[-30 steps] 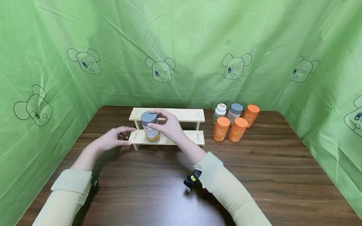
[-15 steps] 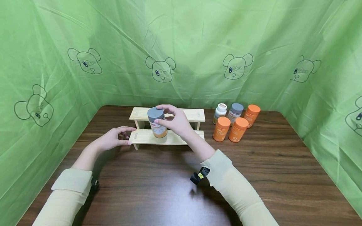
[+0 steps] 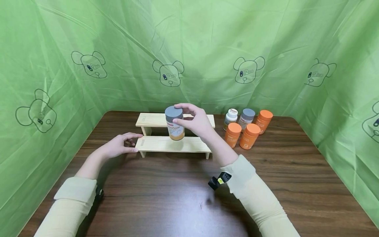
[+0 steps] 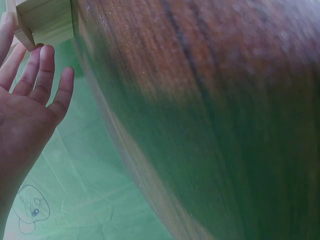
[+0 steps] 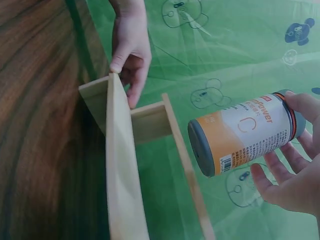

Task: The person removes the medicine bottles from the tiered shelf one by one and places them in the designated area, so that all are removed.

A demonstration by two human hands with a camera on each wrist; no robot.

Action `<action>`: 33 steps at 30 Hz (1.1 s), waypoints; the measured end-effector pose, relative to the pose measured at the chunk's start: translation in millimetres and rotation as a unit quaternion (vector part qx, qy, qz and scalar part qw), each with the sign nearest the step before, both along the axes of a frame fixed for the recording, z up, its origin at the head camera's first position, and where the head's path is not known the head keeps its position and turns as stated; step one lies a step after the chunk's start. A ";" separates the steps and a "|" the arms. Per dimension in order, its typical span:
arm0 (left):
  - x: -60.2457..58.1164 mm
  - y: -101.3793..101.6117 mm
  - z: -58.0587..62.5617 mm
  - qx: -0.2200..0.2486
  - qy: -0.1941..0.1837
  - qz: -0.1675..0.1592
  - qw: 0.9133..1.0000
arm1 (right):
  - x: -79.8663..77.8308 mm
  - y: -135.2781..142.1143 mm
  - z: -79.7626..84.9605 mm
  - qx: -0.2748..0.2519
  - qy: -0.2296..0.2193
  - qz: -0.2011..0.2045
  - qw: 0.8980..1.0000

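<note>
My right hand (image 3: 193,120) pinches the grey lid of a supplement bottle (image 3: 176,130) between thumb and fingers. The bottle is upright in the head view, with a white and orange label; the right wrist view shows its base lifted clear of the boards. Below it stands a two-step wooden display rack (image 3: 165,144). At the left end of the rack's lower board, my left hand (image 3: 118,145) grips the board across its width, thumb on the front corner (image 5: 114,75) and fingers at the back edge. In the left wrist view the fingertips (image 4: 46,52) meet the wood.
To the right of the rack, three orange bottles (image 3: 249,136) stand grouped with a white-capped bottle (image 3: 231,117) and another grey-capped bottle (image 3: 246,118). Green curtain (image 3: 207,49) closes off the back and sides of the dark wooden table (image 3: 165,191).
My right hand has carried the grey-lidded bottle from the lower board's left end rightward and up, away from the wood. My left hand has stayed at the rack's left end.
</note>
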State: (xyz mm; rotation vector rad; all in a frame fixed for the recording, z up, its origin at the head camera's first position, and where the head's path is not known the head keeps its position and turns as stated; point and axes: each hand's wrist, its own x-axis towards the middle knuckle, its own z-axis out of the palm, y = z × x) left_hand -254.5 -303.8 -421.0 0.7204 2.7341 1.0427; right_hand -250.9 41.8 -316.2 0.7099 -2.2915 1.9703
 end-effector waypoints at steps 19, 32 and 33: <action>7.3 6.1 7.5 -0.004 -0.002 0.009 1.000 | 7.7 52.7 35.8 0.001 0.018 -0.019 1.000; 1.2 0.9 0.5 0.001 -0.007 0.006 1.000 | 12.3 93.3 59.8 -0.026 0.015 -0.022 0.999; 1.0 0.8 0.1 0.001 -0.008 0.005 1.000 | 12.6 96.5 61.1 -0.031 0.016 -0.021 0.999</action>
